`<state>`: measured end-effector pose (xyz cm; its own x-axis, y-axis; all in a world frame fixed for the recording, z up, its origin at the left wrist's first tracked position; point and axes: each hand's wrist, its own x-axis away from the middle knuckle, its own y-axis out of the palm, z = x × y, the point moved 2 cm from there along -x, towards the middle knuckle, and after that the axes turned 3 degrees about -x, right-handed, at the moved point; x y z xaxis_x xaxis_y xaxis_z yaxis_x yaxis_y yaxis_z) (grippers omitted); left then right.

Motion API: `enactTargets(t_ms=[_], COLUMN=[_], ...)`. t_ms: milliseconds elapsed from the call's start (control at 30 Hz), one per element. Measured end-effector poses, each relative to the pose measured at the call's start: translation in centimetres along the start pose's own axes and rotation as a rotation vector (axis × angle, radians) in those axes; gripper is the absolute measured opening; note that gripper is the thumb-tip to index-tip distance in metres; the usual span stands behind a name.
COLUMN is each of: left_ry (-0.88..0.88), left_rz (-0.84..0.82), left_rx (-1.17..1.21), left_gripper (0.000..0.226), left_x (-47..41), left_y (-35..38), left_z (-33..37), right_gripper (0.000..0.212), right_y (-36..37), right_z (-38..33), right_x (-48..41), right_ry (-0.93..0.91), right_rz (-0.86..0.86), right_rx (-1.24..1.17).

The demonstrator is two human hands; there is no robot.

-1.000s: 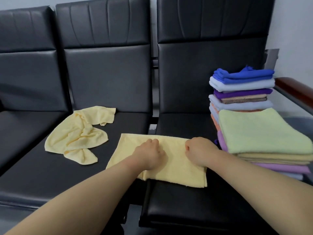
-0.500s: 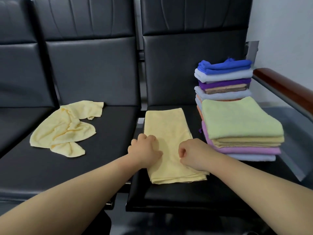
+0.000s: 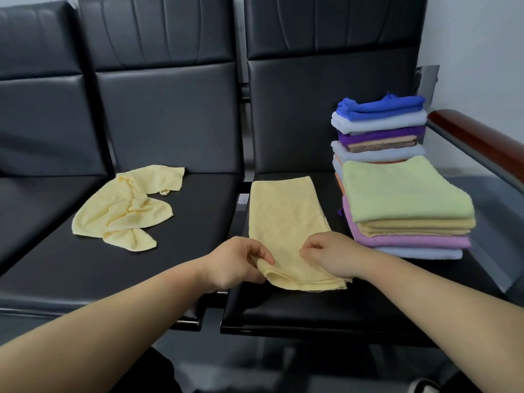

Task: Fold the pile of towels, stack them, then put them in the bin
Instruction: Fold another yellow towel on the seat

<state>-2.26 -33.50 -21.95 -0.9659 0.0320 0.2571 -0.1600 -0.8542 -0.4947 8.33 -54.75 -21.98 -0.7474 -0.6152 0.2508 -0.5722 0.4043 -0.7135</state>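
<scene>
row of black padded seats (image 3: pixel 170 123) with high backs. far left seat bare. on the middle seat a crumpled pale yellow towel (image 3: pixel 124 207) lies unfolded and bunched, well apart from both hands.

left hand (image 3: pixel 235 263) comes in from lower left and sits at the gap between the middle and right seats. its fingers (image 3: pixel 256 252) are curled, thumb on top, pinching the near left corner of the folded yellow towel (image 3: pixel 286 219). that corner is lifted a bit off the seat and the cloth bulges just under the thumb.

the folded yellow towel is a long narrow strip on the right seat, running from the near edge toward the backrest. the far end lies flat and the left edge runs along the seat gap.

right hand (image 3: pixel 331 255) is on the near right part of the same strip, palm down, fingers curled in against the cloth. cannot tell if cloth is actually held between them, the grip point is hidden.

just right of the strip, near but not touching, a low stack of folded towels (image 3: pixel 405 199) with light green on top, then yellow, pink-purple, pale blue. behind it and touching it, a taller stack (image 3: pixel 380 123) with bright blue on top, then pale blue, purple, brown, pale blue, orange edges lower down.

far right a brown armrest (image 3: pixel 482 140) on a grey frame, grey wall (image 3: pixel 482 52) behind.
</scene>
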Motion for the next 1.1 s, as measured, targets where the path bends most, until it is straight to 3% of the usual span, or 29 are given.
enactTargets(t_ms=[67,167,300,400,467,667,867,967,1100], left_ry=[0.016,0.021,0.065,0.052,-0.026,-0.384,-0.428,-0.406,-0.379], left_rz=[0.132,0.284,0.400,0.376,0.337,0.160,0.378,0.479,0.568], left_rx=[-0.003,0.060,-0.036,0.026,0.172,0.397,0.457,0.378,0.142], left_gripper=[0.010,0.008,0.007,0.016,0.009,0.014,0.015,0.011,0.018], left_x=[-0.2,-0.7,-0.7,-0.5,-0.5,0.3,-2.1,-3.6,-5.5], left_y=[0.0,-0.5,-1.8,-3.5,-4.3,-5.0,-5.2,-5.4,-5.5], left_z=[0.1,0.4,1.3,2.0,2.0,0.3,-0.8,-1.4,-2.3], right_gripper=[0.035,0.044,0.026,0.022,0.021,0.021,0.019,0.011,0.023], right_y=[0.0,0.2,-0.2,-1.3,-1.8,-0.9,-0.4,-0.2,-0.1], right_z=[-0.2,-0.4,-0.4,-0.7,-1.2,-1.2,-1.3,-1.6,-1.5], right_x=[0.5,1.1,1.2,1.1,0.9,0.2,-2.5,-4.2,-6.7], right_ry=[-0.002,-0.017,-0.011,0.003,0.026,0.215,0.273,0.240,0.175], right_rz=[-0.030,-0.062,0.125,0.282,0.301,0.118,0.164,0.238,0.358], right_rx=[-0.040,0.014,0.115,0.010,-0.155,-0.542,-0.675,-0.644,-0.364])
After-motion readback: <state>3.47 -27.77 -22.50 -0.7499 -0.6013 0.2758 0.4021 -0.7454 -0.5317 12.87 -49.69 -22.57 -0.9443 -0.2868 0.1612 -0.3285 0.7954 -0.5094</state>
